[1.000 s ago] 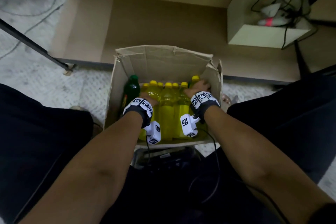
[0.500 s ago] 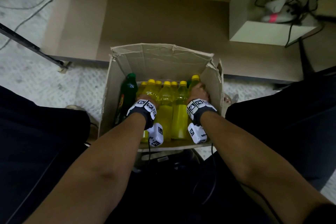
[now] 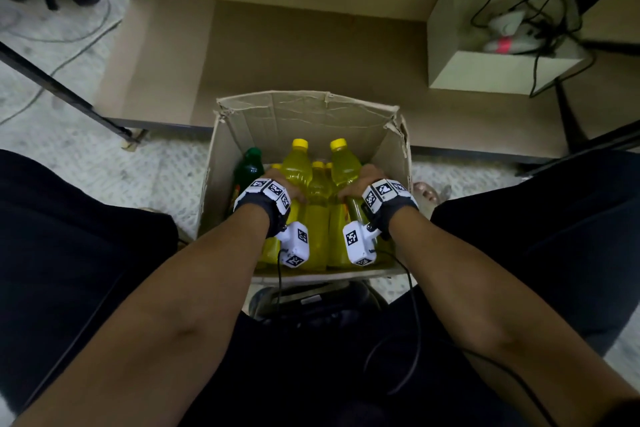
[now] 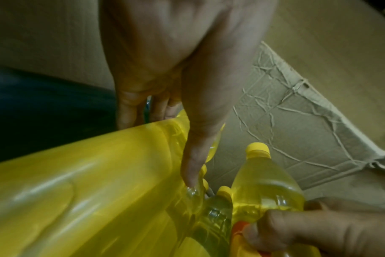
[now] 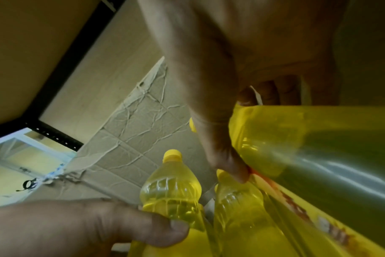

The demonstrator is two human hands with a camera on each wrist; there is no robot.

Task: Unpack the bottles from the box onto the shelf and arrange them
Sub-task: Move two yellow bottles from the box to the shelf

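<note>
An open cardboard box [image 3: 304, 114] on the floor holds several yellow bottles [image 3: 318, 215] and a green bottle [image 3: 248, 168] at its left wall. My left hand [image 3: 289, 189] grips one yellow bottle [image 3: 297, 166] by its upper body. My right hand [image 3: 355, 184] grips a second yellow bottle [image 3: 343, 163]. Both bottles stand higher than the others, caps up. In the left wrist view my left hand [image 4: 176, 132] wraps its bottle [image 4: 88, 182], thumb on the near side. In the right wrist view my right hand [image 5: 251, 135] holds its bottle [image 5: 319, 147] the same way. The low wooden shelf [image 3: 277, 45] lies just beyond the box.
On the shelf's right part sits a small open carton [image 3: 502, 69] with cables and a white device. A black metal post [image 3: 65, 97] slants along the shelf's left end. My legs in dark trousers flank the box. A bare foot [image 3: 427, 191] shows beside the box's right wall.
Both hands have closed round a yellow bottle each and raised them, so their caps now stand above the rest of the pack.
</note>
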